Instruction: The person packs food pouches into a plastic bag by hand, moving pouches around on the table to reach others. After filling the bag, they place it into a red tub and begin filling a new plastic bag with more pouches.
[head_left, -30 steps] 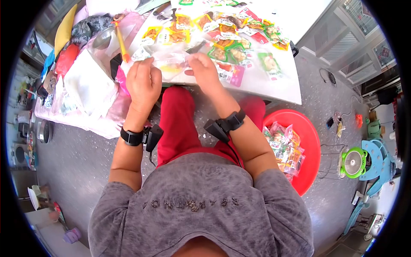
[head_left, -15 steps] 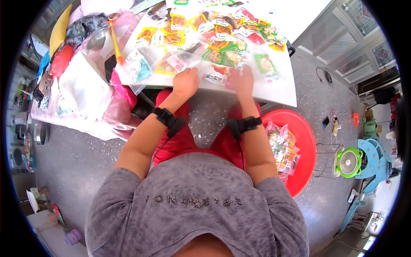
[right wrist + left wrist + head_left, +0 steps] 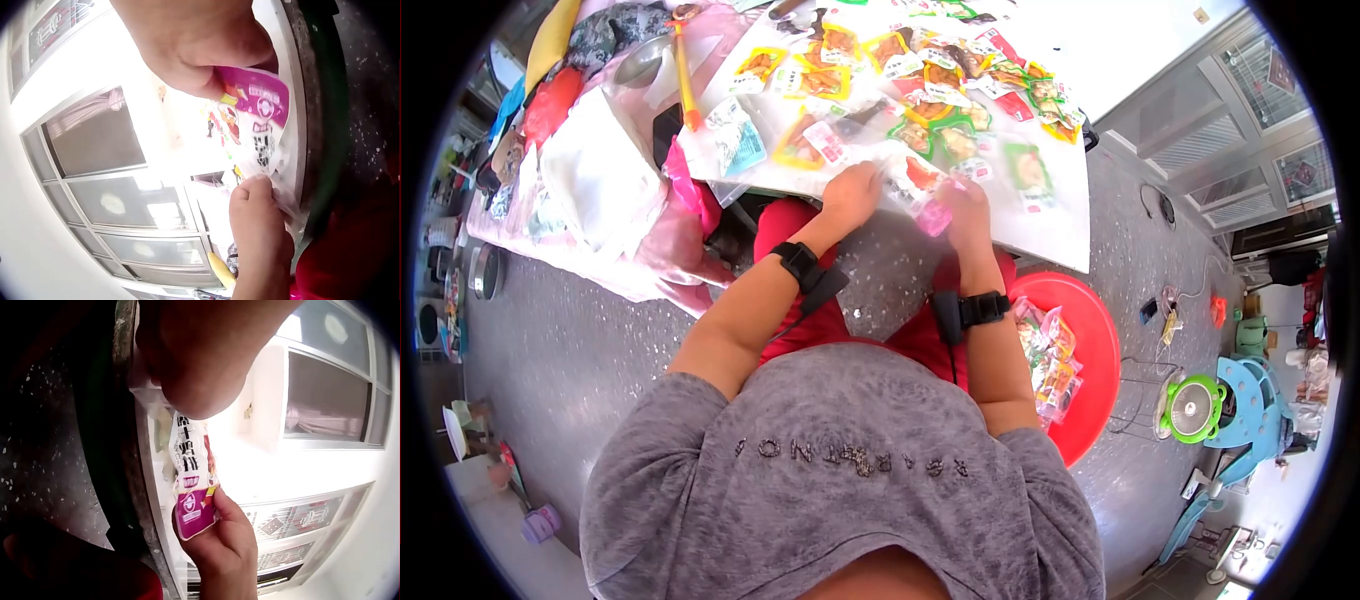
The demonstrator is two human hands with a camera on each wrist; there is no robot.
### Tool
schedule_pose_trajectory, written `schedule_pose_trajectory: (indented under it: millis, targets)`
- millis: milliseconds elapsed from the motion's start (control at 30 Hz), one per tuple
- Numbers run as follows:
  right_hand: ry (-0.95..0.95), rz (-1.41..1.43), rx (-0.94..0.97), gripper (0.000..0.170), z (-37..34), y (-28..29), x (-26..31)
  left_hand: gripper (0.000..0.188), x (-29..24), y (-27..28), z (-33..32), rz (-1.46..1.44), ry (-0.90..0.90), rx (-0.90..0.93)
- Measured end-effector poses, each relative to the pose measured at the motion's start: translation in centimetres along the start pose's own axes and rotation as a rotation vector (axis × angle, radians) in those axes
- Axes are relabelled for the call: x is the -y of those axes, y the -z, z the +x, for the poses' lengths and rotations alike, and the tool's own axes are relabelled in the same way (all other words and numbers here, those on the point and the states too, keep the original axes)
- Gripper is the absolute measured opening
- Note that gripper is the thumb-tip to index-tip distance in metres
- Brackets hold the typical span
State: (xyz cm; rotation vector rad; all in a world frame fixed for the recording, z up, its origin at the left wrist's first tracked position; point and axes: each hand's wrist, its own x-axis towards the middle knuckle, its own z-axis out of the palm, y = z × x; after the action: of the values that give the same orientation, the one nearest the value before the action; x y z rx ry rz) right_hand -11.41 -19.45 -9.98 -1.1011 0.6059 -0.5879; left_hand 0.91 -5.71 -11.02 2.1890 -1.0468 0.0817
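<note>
Over the table's front edge, my right hand [image 3: 970,208] grips the purple end of a white-and-purple food packet [image 3: 192,462], thumb on its face. The packet slants between my two hands. On its other side, my left hand [image 3: 852,195] has its fingers curled on a crinkled clear plastic bag [image 3: 286,197], beside the packet's white end in the right wrist view. Left of my left hand lie a yellow-edged packet [image 3: 795,150] and clear bags with a blue-and-white print [image 3: 743,145]. A green-edged packet [image 3: 1028,170] lies beyond my right hand.
Several yellow- and green-edged food packets [image 3: 935,75] spread over the white table [image 3: 1055,215]. A red basin [image 3: 1100,370] with bagged packets stands on the floor at the right. At the left, a pink cloth [image 3: 620,275] carries a metal bowl [image 3: 640,62] and a yellow-handled tool [image 3: 686,85].
My hands have moved right from the table's left part. My right hand has taken hold of the white-and-purple packet, which lay on the table, and brought it left towards my left hand.
</note>
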Motion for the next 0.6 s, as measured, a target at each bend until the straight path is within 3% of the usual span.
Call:
schedule_pose_trajectory:
  millis: [167, 333, 433, 600]
  targets:
    - [0.103, 0.079, -0.002, 0.011, -1.3, 2.4, -0.4, 0.014, -0.4, 0.2, 0.2, -0.01, 0.075, 0.07]
    - [0.018, 0.137, -0.018, 0.01, -2.5, 3.1, 1.1, 0.016, -0.5, -0.3, 0.6, -0.03, -0.011, 0.13]
    - [-0.037, 0.126, -0.002, 0.01, -2.8, 2.8, 1.6, 0.016, -1.5, 0.2, 0.7, -0.076, 0.047, 0.251]
    - [-0.125, 0.099, 0.044, 0.011, -2.0, 2.8, 1.5, 0.016, -2.4, 0.2, 0.2, -0.018, -0.018, 0.184]
